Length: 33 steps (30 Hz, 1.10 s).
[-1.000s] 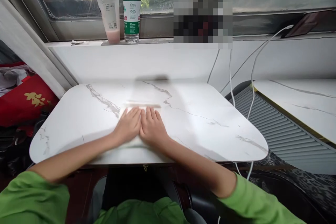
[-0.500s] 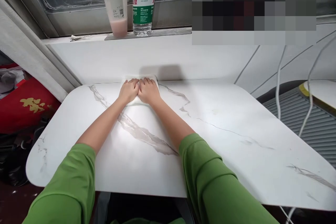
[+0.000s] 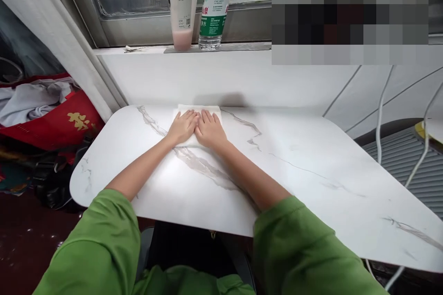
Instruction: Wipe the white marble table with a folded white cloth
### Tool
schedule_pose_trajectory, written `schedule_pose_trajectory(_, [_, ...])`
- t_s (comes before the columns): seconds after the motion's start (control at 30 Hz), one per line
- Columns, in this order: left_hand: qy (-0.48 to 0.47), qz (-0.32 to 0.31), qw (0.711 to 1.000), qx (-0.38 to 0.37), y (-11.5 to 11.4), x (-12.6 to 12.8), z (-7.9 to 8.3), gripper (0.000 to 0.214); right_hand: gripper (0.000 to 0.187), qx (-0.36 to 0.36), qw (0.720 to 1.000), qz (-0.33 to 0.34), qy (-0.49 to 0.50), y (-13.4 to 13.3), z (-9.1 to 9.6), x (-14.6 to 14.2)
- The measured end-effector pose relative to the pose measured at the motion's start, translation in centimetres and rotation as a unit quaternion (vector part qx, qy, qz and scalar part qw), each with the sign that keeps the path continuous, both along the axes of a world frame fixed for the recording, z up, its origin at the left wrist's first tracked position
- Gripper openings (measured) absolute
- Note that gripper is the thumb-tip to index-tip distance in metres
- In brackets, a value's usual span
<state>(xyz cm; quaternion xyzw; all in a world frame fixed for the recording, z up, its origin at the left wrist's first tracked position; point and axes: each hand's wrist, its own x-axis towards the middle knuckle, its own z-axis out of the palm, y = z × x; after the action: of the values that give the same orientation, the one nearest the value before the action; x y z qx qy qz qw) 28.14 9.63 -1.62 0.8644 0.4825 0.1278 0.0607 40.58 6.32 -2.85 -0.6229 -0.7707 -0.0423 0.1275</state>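
Observation:
A folded white cloth (image 3: 211, 110) lies at the far edge of the white marble table (image 3: 297, 179), close to the wall. My left hand (image 3: 182, 126) and my right hand (image 3: 209, 129) rest side by side on it, palms down, fingers stretched flat and touching each other. Both hands press on the cloth and grip nothing. Green sleeves cover my upper arms near the bottom of the view.
On the windowsill stand a plastic cup with pink drink (image 3: 182, 4) and a water bottle (image 3: 214, 9). Red and white cloth items (image 3: 51, 110) are piled left of the table. White cables (image 3: 380, 115) hang at the right, above a ribbed grey surface (image 3: 411, 166).
My hands slid the cloth from the near middle of the table to its far edge by the wall. My fingers, curled half a second ago, now lie flat.

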Motion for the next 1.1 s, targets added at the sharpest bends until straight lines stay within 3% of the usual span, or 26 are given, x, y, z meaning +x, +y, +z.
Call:
schedule_pose_trajectory(0.17, [0.0, -0.021, 1.0, -0.015, -6.3, -3.5, 0.5, 0.049, 0.057, -0.003, 1.0, 0.002, 0.005, -6.9, 0.3, -3.0])
schedule_pose_trajectory(0.4, [0.009, -0.033, 0.999, -0.004, -14.9, -10.3, 1.1, 0.053, 0.059, -0.042, 0.99, 0.083, 0.109, -14.7, 1.2, -7.8])
schedule_pose_trajectory(0.5, [0.005, -0.032, 0.999, 0.003, -17.1, -12.7, 1.1, 0.053, 0.061, -0.082, 0.976, 0.116, 0.164, -16.7, 1.9, -9.5])
schedule_pose_trajectory(0.57, [0.0, -0.038, 0.999, 0.002, -17.3, -13.8, 1.1, 0.053, 0.063, -0.113, 0.967, 0.123, 0.191, -17.0, 2.4, -10.2])
schedule_pose_trajectory(0.63, [-0.004, -0.043, 0.999, 0.0, -16.4, -14.5, 1.0, 0.052, 0.064, -0.131, 0.963, 0.121, 0.205, -16.2, 2.6, -10.8])
schedule_pose_trajectory(0.73, [-0.004, -0.044, 0.999, -0.002, -13.0, -15.1, 0.8, 0.052, 0.064, -0.126, 0.966, 0.113, 0.198, -13.1, 2.4, -11.6])
schedule_pose_trajectory(1.1, [-0.015, -0.036, 0.999, -0.015, 4.7, -15.3, 0.5, 0.051, 0.06, -0.059, 0.989, 0.023, 0.134, 3.1, 0.9, -14.4])
